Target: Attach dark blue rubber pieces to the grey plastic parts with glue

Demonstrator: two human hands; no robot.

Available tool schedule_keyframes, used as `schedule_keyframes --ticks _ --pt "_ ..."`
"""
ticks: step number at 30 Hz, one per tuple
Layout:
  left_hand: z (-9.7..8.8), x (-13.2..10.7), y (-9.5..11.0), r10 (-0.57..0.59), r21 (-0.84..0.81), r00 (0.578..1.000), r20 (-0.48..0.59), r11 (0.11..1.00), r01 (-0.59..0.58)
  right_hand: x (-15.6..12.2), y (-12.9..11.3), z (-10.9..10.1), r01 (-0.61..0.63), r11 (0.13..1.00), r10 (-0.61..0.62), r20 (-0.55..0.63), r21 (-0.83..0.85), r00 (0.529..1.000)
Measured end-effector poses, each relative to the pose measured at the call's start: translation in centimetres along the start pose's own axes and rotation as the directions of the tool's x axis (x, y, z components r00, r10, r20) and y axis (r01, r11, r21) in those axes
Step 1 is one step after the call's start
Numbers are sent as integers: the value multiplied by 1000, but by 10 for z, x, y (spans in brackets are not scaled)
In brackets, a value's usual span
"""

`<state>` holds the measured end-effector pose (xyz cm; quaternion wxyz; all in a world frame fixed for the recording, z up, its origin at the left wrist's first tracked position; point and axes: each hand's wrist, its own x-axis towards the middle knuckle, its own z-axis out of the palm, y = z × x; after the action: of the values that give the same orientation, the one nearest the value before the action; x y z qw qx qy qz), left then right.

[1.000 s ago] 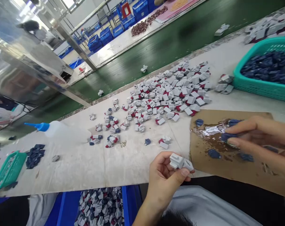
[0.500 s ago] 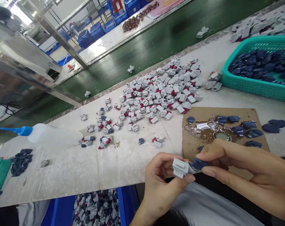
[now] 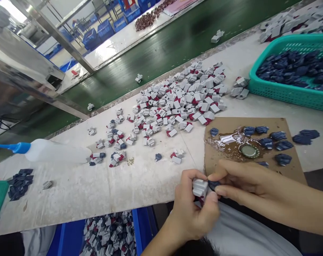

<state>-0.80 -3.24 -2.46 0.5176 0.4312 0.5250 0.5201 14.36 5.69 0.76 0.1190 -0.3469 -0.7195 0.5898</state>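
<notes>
My left hand (image 3: 194,209) is closed round a small grey plastic part (image 3: 200,187) at the near edge of the table. My right hand (image 3: 246,188) pinches a small dark blue piece (image 3: 213,184) and presses it against that grey part. Just beyond my hands lies a brown cardboard sheet (image 3: 291,170) with several more dark blue pieces (image 3: 277,136), a smear of glue and a round metal cap (image 3: 248,150). A large heap of grey and red parts (image 3: 182,99) is spread over the white table top.
A teal basket (image 3: 273,91) of dark blue pieces stands at the right. A squeeze bottle with a blue nozzle (image 3: 49,151) lies at the left. A blue bin (image 3: 142,227) of assembled parts sits below the table edge. A green conveyor belt (image 3: 161,53) runs behind the table.
My right hand picked a dark blue piece off the cardboard and brought it left to the grey part in my left hand. Both hands have closed together on the two pieces.
</notes>
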Motion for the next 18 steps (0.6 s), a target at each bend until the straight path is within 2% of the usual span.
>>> schedule_keyframes --ticks 2,4,6,7,10,12,14,16,18 --pt "-1 1 -2 52 12 999 -1 999 -52 5 -1 0 -5 994 0 48 106 999" --pt "0 3 -1 92 8 995 -42 996 -92 15 -5 1 34 980 -15 -99 196 995" --pt "4 6 0 119 33 990 -69 993 -117 29 -12 6 109 953 -31 -266 283 964" --pt "7 7 0 131 58 989 -73 990 -127 37 -16 11 139 936 -37 -302 324 953" --pt "15 11 0 166 144 980 -107 978 -150 54 -30 27 143 874 -35 -235 464 971" --pt "19 13 -2 235 212 952 -194 958 -193 58 -36 35 104 833 -3 -184 543 983" --pt "20 15 -5 313 282 914 -259 929 -238 58 -36 39 109 801 3 -186 589 983" --pt "20 15 -10 363 337 899 -243 901 -273 57 -34 41 151 795 -24 -218 588 976" --pt "19 15 -13 379 368 903 -203 884 -288 56 -32 42 186 800 -42 -257 570 966"
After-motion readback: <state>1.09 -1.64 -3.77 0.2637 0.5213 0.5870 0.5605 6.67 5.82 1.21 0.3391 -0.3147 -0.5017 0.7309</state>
